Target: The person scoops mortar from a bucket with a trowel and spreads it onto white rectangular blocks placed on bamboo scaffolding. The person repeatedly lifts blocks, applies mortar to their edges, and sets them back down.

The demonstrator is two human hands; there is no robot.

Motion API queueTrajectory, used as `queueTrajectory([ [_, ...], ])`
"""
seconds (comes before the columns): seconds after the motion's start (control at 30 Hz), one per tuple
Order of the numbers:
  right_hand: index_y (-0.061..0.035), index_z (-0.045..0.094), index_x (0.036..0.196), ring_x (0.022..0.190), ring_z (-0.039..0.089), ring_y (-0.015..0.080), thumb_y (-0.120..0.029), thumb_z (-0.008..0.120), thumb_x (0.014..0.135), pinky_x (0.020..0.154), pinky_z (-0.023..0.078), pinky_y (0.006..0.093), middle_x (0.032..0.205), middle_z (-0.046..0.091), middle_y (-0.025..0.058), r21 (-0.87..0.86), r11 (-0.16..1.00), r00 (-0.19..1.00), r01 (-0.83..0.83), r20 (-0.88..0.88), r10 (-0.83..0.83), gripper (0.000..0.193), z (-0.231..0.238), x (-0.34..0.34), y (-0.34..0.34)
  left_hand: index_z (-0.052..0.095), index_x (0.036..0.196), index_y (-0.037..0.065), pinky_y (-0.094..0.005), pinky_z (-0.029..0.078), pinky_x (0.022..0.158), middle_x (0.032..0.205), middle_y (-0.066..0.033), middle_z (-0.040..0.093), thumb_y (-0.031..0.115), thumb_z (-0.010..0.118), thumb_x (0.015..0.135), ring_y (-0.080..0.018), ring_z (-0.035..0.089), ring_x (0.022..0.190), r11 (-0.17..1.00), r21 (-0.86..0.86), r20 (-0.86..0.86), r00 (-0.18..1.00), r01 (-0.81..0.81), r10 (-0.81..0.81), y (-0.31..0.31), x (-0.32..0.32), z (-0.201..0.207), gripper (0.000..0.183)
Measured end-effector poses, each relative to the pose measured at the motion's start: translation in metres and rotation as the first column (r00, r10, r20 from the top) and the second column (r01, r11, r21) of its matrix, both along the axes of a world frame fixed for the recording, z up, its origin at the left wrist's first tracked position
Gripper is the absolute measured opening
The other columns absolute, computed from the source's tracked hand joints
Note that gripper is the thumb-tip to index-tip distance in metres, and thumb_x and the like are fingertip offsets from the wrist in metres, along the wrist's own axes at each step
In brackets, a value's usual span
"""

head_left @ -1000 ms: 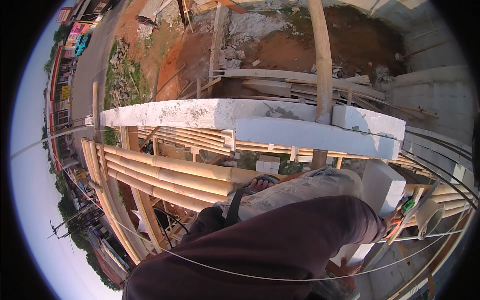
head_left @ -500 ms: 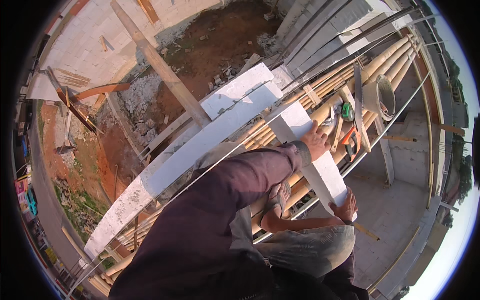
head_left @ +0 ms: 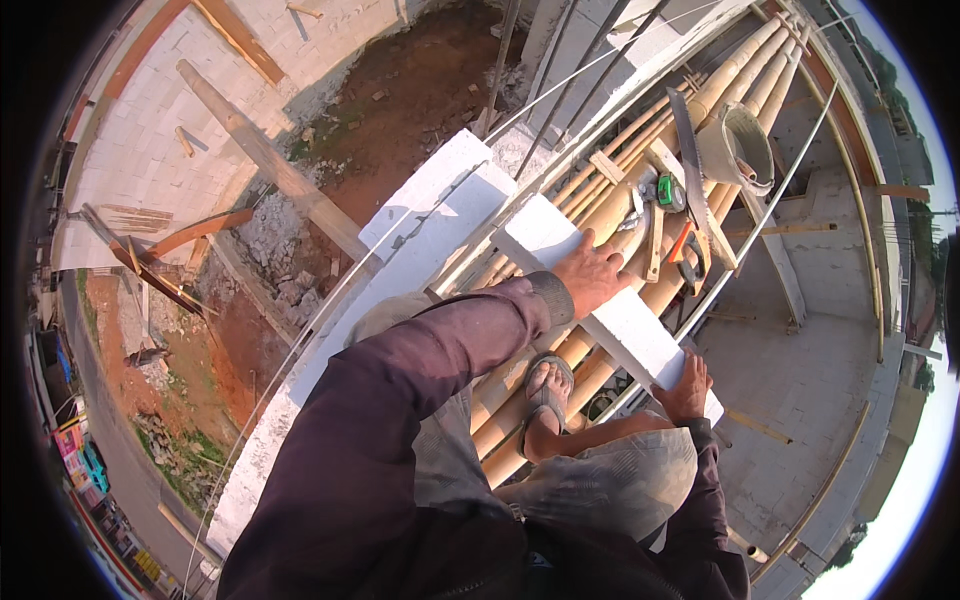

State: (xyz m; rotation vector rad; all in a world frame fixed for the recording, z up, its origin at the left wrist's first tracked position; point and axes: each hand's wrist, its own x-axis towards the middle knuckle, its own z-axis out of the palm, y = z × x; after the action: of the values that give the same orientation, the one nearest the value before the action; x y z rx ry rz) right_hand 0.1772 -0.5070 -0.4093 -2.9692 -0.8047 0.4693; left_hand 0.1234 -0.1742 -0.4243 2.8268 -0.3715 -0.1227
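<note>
Spreading the left hand (head_left: 592,272) over a white block (head_left: 636,328) and clasping its lower end with the right hand (head_left: 685,388); holding it crosswise above bamboo poles (head_left: 505,430), just beyond a sandalled foot (head_left: 547,395), impossible to tell if resting or lifted; could slip toward the lower floor (head_left: 775,385) at right if gripped too loosely at that overhanging end; could knock the handsaw (head_left: 690,155) and green tape measure (head_left: 671,192) nearby if swung that way
</note>
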Motion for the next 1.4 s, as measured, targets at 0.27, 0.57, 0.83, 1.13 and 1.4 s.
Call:
queueTrajectory([
  [0.27,0.0000,0.052,0.128,0.110,0.055,0.0390,-0.015,0.082,0.047,0.096,0.043,0.0493,0.113,0.057,0.0175,0.168,0.984,0.991,-0.053,-0.109,0.072,0.088,0.093,0.004,0.004,0.066,0.112,0.008,-0.0567,0.037,0.105,0.099,-0.0047,0.066,0.016,0.074,0.075,-0.0217,0.060,0.107,1.000,0.013,0.115,0.993,-0.005,0.004,0.002,-0.032,0.108,0.039],
  [0.57,0.0037,0.052,0.134,0.106,0.059,0.0419,-0.013,0.073,0.052,0.093,0.047,0.0499,0.117,0.058,0.0226,0.284,0.783,0.832,-0.553,0.142,0.536,0.086,0.167,-0.020,0.137,0.065,0.108,0.003,-0.0404,0.042,0.085,0.097,-0.0070,0.064,0.010,0.072,0.074,-0.0211,0.061,0.100,0.968,-0.036,0.260,0.933,-0.249,0.250,0.111,-0.179,0.174,0.035],
  [0.83,0.0019,0.050,0.137,0.117,0.057,0.0413,-0.009,0.075,0.051,0.105,0.042,0.0496,0.127,0.058,0.0250,0.314,0.444,0.506,-0.839,0.148,0.850,0.091,0.166,-0.107,0.321,0.056,0.127,0.008,-0.0443,0.042,0.093,0.109,-0.0096,0.060,0.015,0.079,0.069,-0.0287,0.060,0.104,0.737,0.097,0.358,0.714,-0.669,0.601,0.167,-0.387,0.167,0.062],
  [1.13,0.0002,0.054,0.133,0.115,0.058,0.0338,-0.015,0.082,0.060,0.103,0.046,0.0395,0.119,0.060,0.0180,0.331,-0.090,0.000,-0.939,0.263,0.965,0.080,0.138,-0.265,0.473,0.049,0.138,0.009,-0.0503,0.044,0.102,0.124,-0.0149,0.057,0.017,0.089,0.061,-0.0343,0.056,0.118,0.386,0.147,0.335,0.413,-0.911,0.847,0.158,-0.592,0.140,0.087],
  [1.4,0.0023,0.053,0.132,0.112,0.059,0.0382,-0.020,0.080,0.062,0.099,0.049,0.0444,0.114,0.063,0.0219,0.370,-0.222,-0.182,-0.902,0.140,0.973,0.079,0.070,-0.361,0.518,0.046,0.140,0.008,-0.0504,0.036,0.111,0.132,-0.0138,0.054,0.013,0.088,0.061,-0.0365,0.049,0.129,0.117,0.154,0.213,0.149,-0.981,0.966,0.122,-0.680,0.084,0.090],
])
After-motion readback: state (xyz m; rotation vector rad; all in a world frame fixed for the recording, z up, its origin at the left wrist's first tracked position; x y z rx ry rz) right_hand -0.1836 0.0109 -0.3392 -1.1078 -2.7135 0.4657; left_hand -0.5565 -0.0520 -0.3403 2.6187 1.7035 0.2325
